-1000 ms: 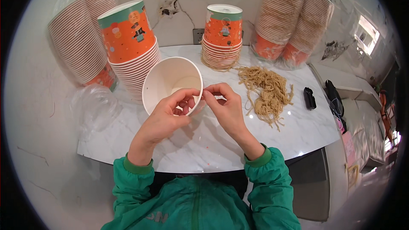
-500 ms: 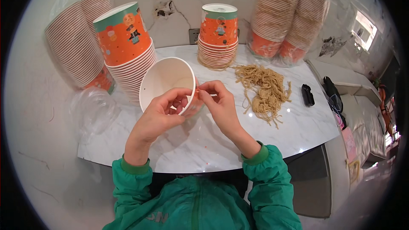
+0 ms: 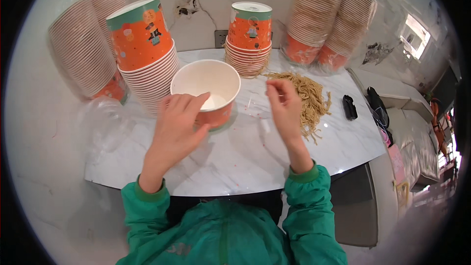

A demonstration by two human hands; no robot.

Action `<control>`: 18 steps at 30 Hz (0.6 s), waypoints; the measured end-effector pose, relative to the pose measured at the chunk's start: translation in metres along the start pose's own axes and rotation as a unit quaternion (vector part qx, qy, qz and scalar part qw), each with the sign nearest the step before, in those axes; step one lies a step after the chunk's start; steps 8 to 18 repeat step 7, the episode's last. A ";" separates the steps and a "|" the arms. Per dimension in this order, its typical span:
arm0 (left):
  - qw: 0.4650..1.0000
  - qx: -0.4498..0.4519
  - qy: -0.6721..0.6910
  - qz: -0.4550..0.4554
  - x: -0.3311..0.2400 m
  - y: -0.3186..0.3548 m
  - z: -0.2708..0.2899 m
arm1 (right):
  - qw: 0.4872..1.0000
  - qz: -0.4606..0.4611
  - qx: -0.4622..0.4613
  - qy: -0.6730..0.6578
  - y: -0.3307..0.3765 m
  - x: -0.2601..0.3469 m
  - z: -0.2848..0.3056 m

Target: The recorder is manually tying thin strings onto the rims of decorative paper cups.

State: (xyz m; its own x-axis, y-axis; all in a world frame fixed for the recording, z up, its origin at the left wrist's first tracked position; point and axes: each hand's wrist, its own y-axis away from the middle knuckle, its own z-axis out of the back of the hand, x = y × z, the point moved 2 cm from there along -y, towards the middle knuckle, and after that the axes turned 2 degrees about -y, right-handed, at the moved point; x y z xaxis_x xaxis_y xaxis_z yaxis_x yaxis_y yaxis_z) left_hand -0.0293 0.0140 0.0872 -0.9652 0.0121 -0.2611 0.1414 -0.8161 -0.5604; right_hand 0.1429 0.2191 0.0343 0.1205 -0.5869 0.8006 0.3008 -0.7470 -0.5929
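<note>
A paper bowl [image 3: 208, 84], orange outside and white inside, stands on the white marble counter [image 3: 245, 154] in front of me. My left hand [image 3: 176, 125] grips its near side, fingers laid against the rim. My right hand [image 3: 284, 103] is raised to the right of the bowl with thumb and fingertips pinched together. A small clear plastic scrap [image 3: 257, 113] shows just left of that hand; I cannot tell whether it touches the fingers. A pile of dry tan noodles [image 3: 306, 95] lies beyond my right hand. Both sleeves are green.
A stack of orange bowls [image 3: 144, 44] stands left of the bowl, another [image 3: 249, 32] behind it. Plastic-wrapped bowl sleeves lean at far left [image 3: 78, 54] and back right [image 3: 326, 17]. Crumpled clear plastic [image 3: 105, 122] lies left. A small black object [image 3: 349, 107] sits near the counter's right edge.
My hands were together over the bowl's rim, working something small. Now they have parted: the right hand moved right toward the noodles, the left settled on the bowl, which stands more upright.
</note>
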 end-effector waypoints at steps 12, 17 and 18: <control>0.994 -0.023 -0.088 -0.065 0.053 0.006 -0.007 | 0.985 -0.029 0.076 0.150 0.009 -0.030 0.078; 0.994 -0.023 -0.088 -0.065 0.053 0.006 -0.007 | 0.985 -0.029 0.076 0.150 0.009 -0.030 0.078; 0.994 -0.023 -0.088 -0.065 0.053 0.006 -0.007 | 0.985 -0.029 0.076 0.150 0.009 -0.030 0.078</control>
